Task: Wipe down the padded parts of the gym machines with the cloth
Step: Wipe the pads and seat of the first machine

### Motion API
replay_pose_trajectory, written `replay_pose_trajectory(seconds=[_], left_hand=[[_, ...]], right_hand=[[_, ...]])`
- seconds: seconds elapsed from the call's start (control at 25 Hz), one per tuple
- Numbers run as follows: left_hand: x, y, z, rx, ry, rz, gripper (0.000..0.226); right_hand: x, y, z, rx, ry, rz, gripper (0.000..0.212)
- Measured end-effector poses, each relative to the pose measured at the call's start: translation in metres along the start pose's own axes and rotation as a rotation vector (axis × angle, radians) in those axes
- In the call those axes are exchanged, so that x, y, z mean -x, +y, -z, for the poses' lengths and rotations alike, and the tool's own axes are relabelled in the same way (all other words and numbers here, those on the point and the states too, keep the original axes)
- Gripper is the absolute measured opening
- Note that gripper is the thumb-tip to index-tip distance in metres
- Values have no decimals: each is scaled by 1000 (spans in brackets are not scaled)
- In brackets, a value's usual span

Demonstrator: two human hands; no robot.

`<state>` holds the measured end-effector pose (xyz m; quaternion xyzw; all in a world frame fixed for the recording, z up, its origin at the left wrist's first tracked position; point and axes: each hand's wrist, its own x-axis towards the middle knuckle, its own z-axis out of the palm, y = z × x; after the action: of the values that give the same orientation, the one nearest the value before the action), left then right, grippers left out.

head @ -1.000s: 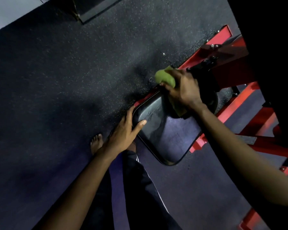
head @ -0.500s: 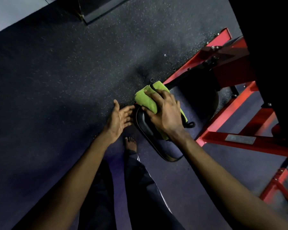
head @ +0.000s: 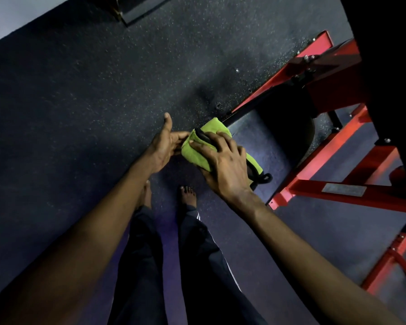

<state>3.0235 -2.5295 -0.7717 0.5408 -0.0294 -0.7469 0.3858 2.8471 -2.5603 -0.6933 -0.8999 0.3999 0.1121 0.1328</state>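
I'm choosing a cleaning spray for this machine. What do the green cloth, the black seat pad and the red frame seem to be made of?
Green cloth: soft, fuzzy fabric, probably microfibre; it folds limply over the pad's edge. Black seat pad: likely smooth vinyl or leatherette over padding, judging by its dull sheen and rounded edge. Red frame: painted metal tubing, straight-edged, glossy, bolted.

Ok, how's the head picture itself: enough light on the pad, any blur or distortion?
Head view: dim overall; the bright green folded cloth reads clearly, but the black padded seat fades into deep shadow toward the red steel frame; the top right corner is solid black; there is wide-angle stretch toward the bottom edge.
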Motion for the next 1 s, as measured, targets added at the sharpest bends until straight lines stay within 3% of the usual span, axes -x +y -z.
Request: replay_pose_trajectory(seconds=[0.08,0.2,0.48,0.64,0.76,0.84,1.0], left_hand=[[0,5,2,-50,-21,6,99],[2,12,-3,-210,-30,-6,102],[13,21,-23,-420,38,-95,81],[17,16,-21,-699,75,-232,68],[21,9,-31,-720,51,-277,44],[20,7,-35,-706,37,-355,46],[12,0,-32,-755,71,-431,46]], right_hand=[[8,-2,-3,15,9,12,65],[47,5,-8,-19,67,84,51],[47,-6,-17,78,46,63,59],[94,15,-29,3,154,22,45],[101,19,-37,14,156,-28,64],[86,7,-38,16,175,-64,78],[93,11,-50,50,207,-23,81]])
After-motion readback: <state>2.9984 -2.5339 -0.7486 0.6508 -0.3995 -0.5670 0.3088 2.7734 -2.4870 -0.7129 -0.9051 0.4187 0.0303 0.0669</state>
